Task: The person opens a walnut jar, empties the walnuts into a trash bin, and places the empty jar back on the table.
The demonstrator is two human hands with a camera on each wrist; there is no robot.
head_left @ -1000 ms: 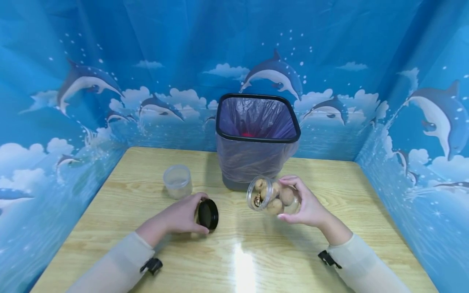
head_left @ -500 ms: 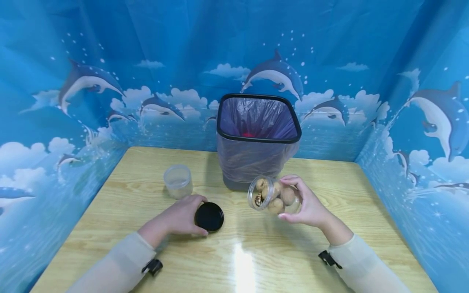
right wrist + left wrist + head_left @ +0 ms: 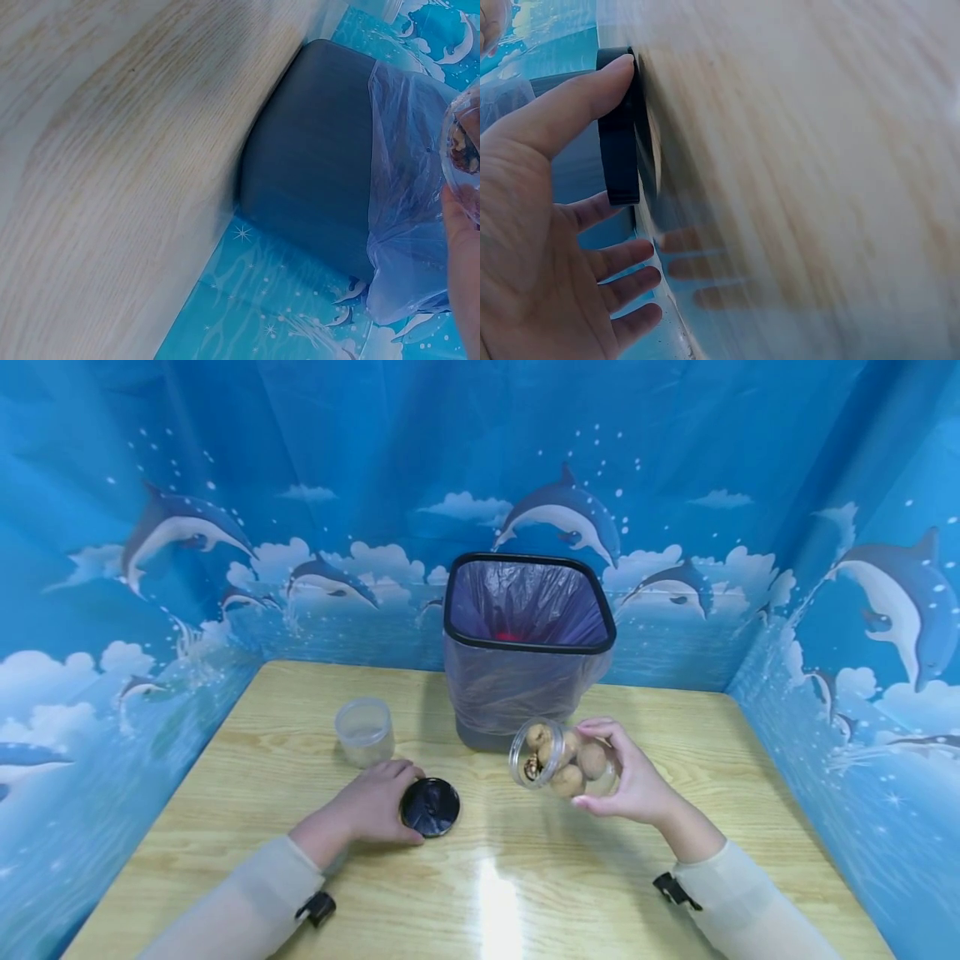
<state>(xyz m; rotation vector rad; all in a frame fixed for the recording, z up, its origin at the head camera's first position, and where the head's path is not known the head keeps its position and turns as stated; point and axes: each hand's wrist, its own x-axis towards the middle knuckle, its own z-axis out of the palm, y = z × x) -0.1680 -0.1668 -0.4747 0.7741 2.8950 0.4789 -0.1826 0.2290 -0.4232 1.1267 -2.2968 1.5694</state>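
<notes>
In the head view, my left hand pinches a round black lid at its left edge, with the lid low over the tabletop and nearly level. Thumb and index finger grip its rim in the left wrist view, while the other fingers spread loosely. My right hand holds a clear plastic jar on its side, above the table, its uncovered mouth facing left. Several walnuts sit inside, one cracked near the mouth. Only the jar's edge shows in the right wrist view.
A clear tub without a lid stands just beyond the left hand. Behind the jar is a grey trash bin with a translucent purple liner and black rim; something red lies inside. Blue dolphin-print curtains enclose the wooden table.
The left hand has tipped the black lid from nearly upright to almost flat, close to the table. The right hand and the walnut jar have barely moved.
</notes>
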